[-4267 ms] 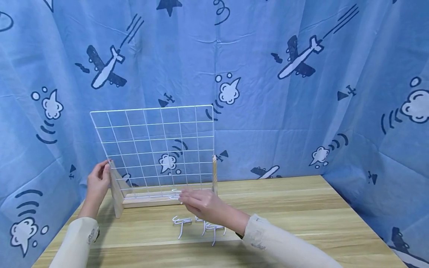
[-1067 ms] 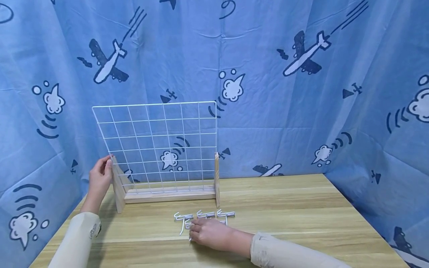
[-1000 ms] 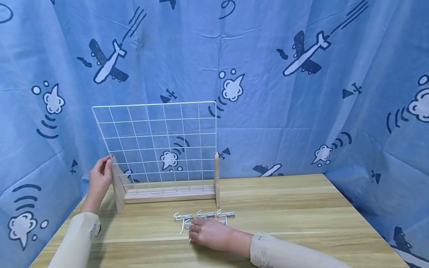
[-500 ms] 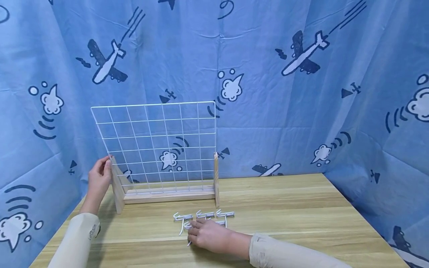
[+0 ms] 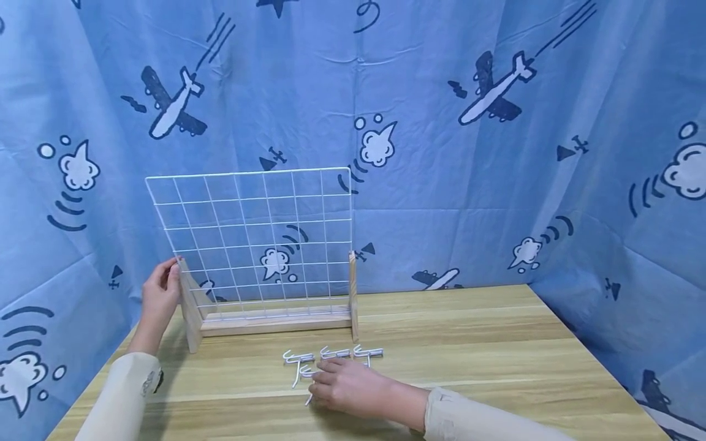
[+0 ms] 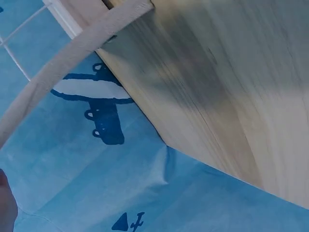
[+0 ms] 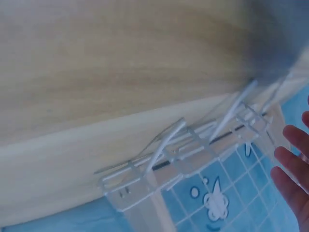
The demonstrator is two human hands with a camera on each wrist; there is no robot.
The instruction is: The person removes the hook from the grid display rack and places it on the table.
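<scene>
At the left, my left hand (image 5: 160, 297) pinches the top of a wooden side upright (image 5: 190, 309) of a stand. The stand carries a white wire grid panel (image 5: 254, 245). My right hand (image 5: 353, 387) is low over a group of white metal hooks on the table, fingers bent down at a front hook (image 5: 309, 400) whose prong sticks out below them. The hand hides most of this hook and the thumb. Behind it lie three hooks in a row: a left hook (image 5: 298, 358), a middle hook (image 5: 336, 353) and a right hook (image 5: 368, 351).
The wooden table (image 5: 469, 343) reaches back to a blue curtain (image 5: 441, 184) with printed airplanes, which also closes off both sides. A wooden base bar (image 5: 276, 324) joins the stand's two uprights, just behind the hooks.
Since the oldest frame, my right hand has come down from the grid's lower edge to the hooks, now lined up. Lately the front hook's prong has shifted slightly. My left hand stays on the upright.
</scene>
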